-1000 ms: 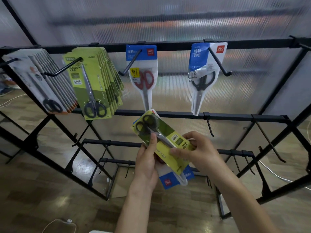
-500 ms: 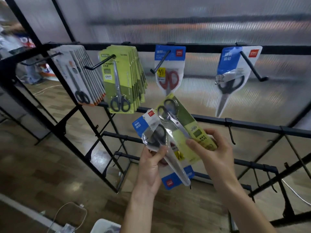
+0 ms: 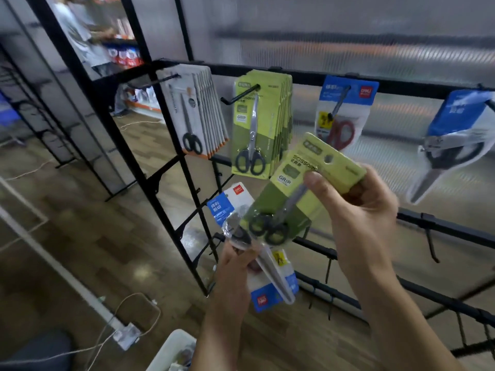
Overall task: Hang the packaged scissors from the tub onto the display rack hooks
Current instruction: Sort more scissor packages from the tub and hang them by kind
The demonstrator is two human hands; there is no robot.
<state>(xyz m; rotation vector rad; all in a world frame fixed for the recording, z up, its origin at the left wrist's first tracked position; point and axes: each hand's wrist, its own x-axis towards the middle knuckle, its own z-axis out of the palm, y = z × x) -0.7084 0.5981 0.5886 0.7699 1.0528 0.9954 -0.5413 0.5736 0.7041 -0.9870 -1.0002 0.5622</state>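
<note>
While the right hand (image 3: 359,210) pinches a green scissors pack (image 3: 302,183) by its upper end, thumb on the printed face and fingers behind the card, the pack tilts so that its hang hole points up and to the right and its black handles point down and to the left. It is held in front of the display rack (image 3: 294,76), below the rack's top bar and not on any hook. The left hand (image 3: 235,266) grips blue-and-clear scissors packs (image 3: 267,277), fingers curled round them; how many it holds cannot be told. They sit just under the green pack, whose lower end overlaps them.

On the rack's top bar hang, from its left end onward, a stack of white scissors packs (image 3: 198,111), a stack of green scissors packs (image 3: 257,124) on a black hook (image 3: 239,95), a single pack of red-handled scissors (image 3: 342,113), and a blue pack of black-handled scissors (image 3: 455,140) near the right edge. Bare hooks stand on the rack's lower bars.

Below the rack, at the bottom edge of view, shows the rim of a white tub (image 3: 171,349). Left of it, on the wooden floor (image 3: 80,236), lie a power strip (image 3: 127,338) and cables.
</note>
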